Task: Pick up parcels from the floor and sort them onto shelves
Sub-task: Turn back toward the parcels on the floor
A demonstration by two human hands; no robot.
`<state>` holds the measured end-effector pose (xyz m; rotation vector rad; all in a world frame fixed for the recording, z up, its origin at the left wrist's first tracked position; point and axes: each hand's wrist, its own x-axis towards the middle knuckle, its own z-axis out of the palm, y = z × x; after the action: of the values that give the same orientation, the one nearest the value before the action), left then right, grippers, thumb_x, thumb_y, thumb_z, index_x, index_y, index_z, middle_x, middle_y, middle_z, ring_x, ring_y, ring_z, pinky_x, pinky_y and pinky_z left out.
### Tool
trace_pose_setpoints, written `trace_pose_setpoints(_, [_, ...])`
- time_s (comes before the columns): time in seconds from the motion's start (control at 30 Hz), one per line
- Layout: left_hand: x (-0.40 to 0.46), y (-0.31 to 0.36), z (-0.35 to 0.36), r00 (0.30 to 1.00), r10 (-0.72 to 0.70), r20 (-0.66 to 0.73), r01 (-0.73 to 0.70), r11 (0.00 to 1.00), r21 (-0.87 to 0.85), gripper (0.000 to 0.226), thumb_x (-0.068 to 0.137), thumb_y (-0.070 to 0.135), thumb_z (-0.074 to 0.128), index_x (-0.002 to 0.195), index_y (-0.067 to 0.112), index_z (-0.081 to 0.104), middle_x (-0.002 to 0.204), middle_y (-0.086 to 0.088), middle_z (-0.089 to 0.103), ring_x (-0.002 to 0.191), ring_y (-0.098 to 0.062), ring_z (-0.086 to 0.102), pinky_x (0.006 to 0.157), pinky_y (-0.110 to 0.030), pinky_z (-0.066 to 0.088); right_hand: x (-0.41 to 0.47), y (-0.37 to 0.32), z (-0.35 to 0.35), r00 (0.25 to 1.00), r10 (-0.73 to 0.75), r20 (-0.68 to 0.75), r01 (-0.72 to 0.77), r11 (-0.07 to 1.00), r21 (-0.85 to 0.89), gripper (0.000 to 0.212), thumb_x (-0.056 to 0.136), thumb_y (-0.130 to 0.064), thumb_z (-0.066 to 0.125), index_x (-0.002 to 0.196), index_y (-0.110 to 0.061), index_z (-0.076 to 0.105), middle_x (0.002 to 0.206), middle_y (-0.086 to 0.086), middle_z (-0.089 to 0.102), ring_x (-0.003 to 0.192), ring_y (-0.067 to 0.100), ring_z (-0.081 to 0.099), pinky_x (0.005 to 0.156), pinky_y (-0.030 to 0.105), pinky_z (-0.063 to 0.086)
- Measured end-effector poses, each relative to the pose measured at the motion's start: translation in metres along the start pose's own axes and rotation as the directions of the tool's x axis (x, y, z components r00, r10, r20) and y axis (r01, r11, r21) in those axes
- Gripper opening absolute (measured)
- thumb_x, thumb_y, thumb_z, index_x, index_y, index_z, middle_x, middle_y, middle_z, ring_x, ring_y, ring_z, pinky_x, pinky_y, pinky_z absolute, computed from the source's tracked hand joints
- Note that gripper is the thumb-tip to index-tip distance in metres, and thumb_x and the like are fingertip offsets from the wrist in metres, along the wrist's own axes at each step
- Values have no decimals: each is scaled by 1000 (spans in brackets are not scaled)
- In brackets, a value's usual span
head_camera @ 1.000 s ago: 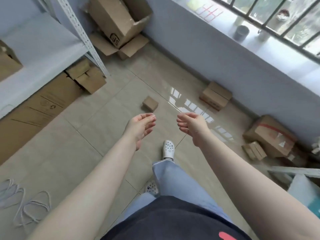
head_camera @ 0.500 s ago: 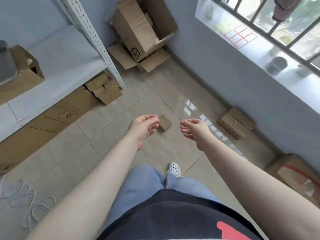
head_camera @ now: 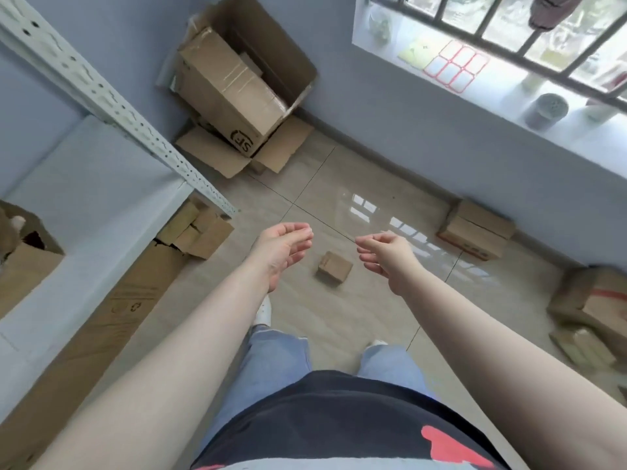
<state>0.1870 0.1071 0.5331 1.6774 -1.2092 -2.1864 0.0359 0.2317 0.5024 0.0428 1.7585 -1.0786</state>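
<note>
**Both hands open over the small parcel**

The white metal shelf unit (head_camera: 91, 184) fills the left of the frame, with flattened cardboard (head_camera: 112, 300) beneath it. At upper centre a large open carton (head_camera: 237, 83) leans in the corner. At the right edge, two taped boxes sit against the wall: one (head_camera: 475, 228) at mid-right, another (head_camera: 597, 300) lower down.

The small cardboard parcel (head_camera: 334, 268) lies on the floor tiles at centre frame, between my hands and below them. It looks light and stiff; I would judge one palm on each side face enough, keeping off the taped top.

My left hand (head_camera: 283, 245) and right hand (head_camera: 385, 254) are empty, fingers loosely spread and curled, palms facing each other.

Half a second ago the parcel showed just above the gap between my hands; now it sits lower in the gap.
</note>
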Motion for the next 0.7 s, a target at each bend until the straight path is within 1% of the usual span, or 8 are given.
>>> trace_pose_setpoints(0.13, [31, 35, -47, 994, -33, 100, 17, 987, 162, 10, 91, 9, 66, 91, 18, 63, 91, 0, 68, 80, -10, 63, 79, -21, 50, 3, -2, 49, 991, 56, -125, -42, 993, 112, 11, 86, -18, 70, 81, -15, 61, 81, 2, 64, 66, 11, 58, 69, 22, 52])
trace_pose_setpoints(0.3, [62, 66, -78, 975, -78, 208, 1, 937, 350, 12, 91, 7, 66, 90, 18, 62, 94, -2, 66, 80, -9, 62, 78, -21, 50, -5, 3, 92, 960, 143, -240, -77, 961, 266, 12, 86, -14, 70, 80, -15, 60, 76, 2, 62, 63, 11, 57, 66, 20, 49])
trace_pose_setpoints(0.4, [76, 73, -74, 960, -117, 255, 4, 914, 405, 12, 91, 8, 66, 89, 19, 62, 90, 0, 66, 79, -8, 63, 76, -20, 50, -10, 6, 103, 945, 172, -280, -69, 937, 343, 10, 87, -12, 69, 81, -13, 60, 73, 3, 60, 61, 11, 54, 59, 17, 47])
trace_pose_setpoints(0.43, [79, 73, -71, 953, -136, 270, 11, 908, 418, 12, 91, 8, 66, 89, 19, 62, 89, 0, 66, 79, -9, 63, 77, -20, 51, -10, 7, 105, 939, 180, -292, -65, 929, 363, 8, 87, -12, 69, 84, -12, 61, 73, 3, 60, 61, 11, 54, 58, 17, 47])
trace_pose_setpoints(0.53, [82, 71, -57, 928, -201, 313, 40, 890, 454, 11, 91, 7, 66, 89, 17, 62, 88, -1, 67, 80, -10, 64, 81, -22, 52, -9, 7, 106, 925, 207, -319, -59, 907, 417, 8, 87, -13, 69, 91, -10, 62, 75, 2, 61, 64, 11, 55, 65, 20, 48])
trace_pose_setpoints(0.63, [85, 75, -44, 909, -242, 340, 45, 866, 498, 10, 90, 8, 67, 90, 17, 63, 88, -2, 68, 81, -12, 65, 82, -23, 53, -1, 6, 106, 923, 227, -311, -64, 888, 456, 10, 87, -14, 69, 81, -14, 61, 75, 2, 62, 67, 12, 57, 68, 21, 48])
trace_pose_setpoints(0.7, [89, 81, -38, 906, -230, 356, 19, 861, 508, 9, 91, 9, 67, 91, 17, 63, 90, -2, 69, 83, -12, 66, 81, -22, 52, 5, 5, 106, 924, 240, -297, -73, 874, 481, 11, 87, -14, 69, 80, -14, 60, 76, 3, 62, 67, 12, 58, 67, 22, 48])
